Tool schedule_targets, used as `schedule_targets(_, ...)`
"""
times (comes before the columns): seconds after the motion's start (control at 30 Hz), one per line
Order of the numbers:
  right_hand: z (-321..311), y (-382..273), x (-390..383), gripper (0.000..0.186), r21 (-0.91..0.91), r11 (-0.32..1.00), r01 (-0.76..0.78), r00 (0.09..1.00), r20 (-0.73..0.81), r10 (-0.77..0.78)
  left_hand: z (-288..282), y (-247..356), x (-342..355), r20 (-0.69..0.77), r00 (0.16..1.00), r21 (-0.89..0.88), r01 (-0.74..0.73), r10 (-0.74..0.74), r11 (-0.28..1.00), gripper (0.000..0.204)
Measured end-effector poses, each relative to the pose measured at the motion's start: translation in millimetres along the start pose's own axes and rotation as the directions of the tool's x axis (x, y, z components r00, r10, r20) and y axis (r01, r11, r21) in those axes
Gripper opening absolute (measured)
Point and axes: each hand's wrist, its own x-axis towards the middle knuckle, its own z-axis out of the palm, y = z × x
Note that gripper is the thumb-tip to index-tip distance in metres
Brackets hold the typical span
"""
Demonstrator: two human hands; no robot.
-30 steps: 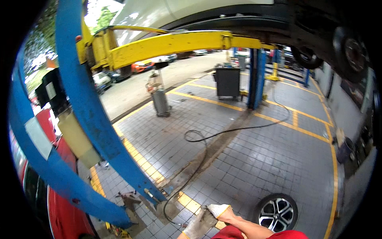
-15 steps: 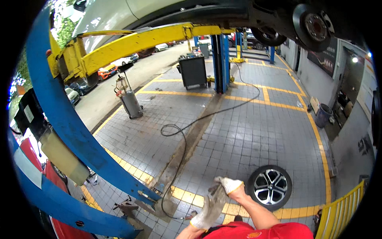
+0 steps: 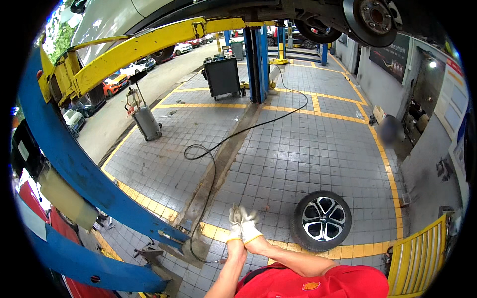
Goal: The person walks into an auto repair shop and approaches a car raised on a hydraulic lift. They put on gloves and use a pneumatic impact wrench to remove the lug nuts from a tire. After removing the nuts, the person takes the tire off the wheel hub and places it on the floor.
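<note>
My left hand point(image 3: 234, 224) and my right hand point(image 3: 249, 226) wear white knitted work gloves, their palm sides dirty grey. They touch in front of me, wrists close together. The fingers of both look stretched upward, with no tool visible in either, though small details between the palms are hidden. To the right of them a wheel point(image 3: 324, 223) lies flat on the tiled floor, its black-and-silver rim facing up. Nearer my left forearm, a black air hose point(image 3: 213, 185) ends in a metal fitting on the floor.
A car point(image 3: 119, 25) is raised on a lift with a yellow arm point(image 3: 134, 52) and blue post point(image 3: 74, 144); a bare brake disc point(image 3: 372, 19) hangs overhead. A grey tank on wheels point(image 3: 147, 122), a dark tool cart point(image 3: 222, 77) and a yellow slatted barrier point(image 3: 420, 256) stand around.
My hands have moved left and slightly up, from apart at the fingers to side by side. The view has shifted, so the wheel and lift sit farther left and higher in the picture.
</note>
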Motion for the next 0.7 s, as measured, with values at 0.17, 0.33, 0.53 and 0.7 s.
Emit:
schedule_targets(0.17,-28,10,-22,0.039,0.267,0.926,-0.267,0.810,0.582,0.065,-32,-31,29,-0.151,0.980,-0.224,-0.159,0.127,0.962,0.042)
schedule_targets(0.33,-49,-12,-41,0.031,0.371,0.928,-0.016,0.982,0.181,-0.056,-10,-17,29,-0.282,0.958,-0.345,-0.156,0.057,0.925,0.032)
schedule_targets(0.53,-26,23,-21,0.025,0.230,0.969,-0.086,0.975,0.220,0.034,-23,-58,16,-0.302,0.952,-0.175,-0.007,-0.047,0.985,0.030)
schedule_targets(0.7,-25,37,-13,0.024,0.240,0.911,-0.337,0.914,0.315,0.255,-21,-48,-9,-0.273,0.953,-0.052,0.124,-0.133,0.991,0.021)
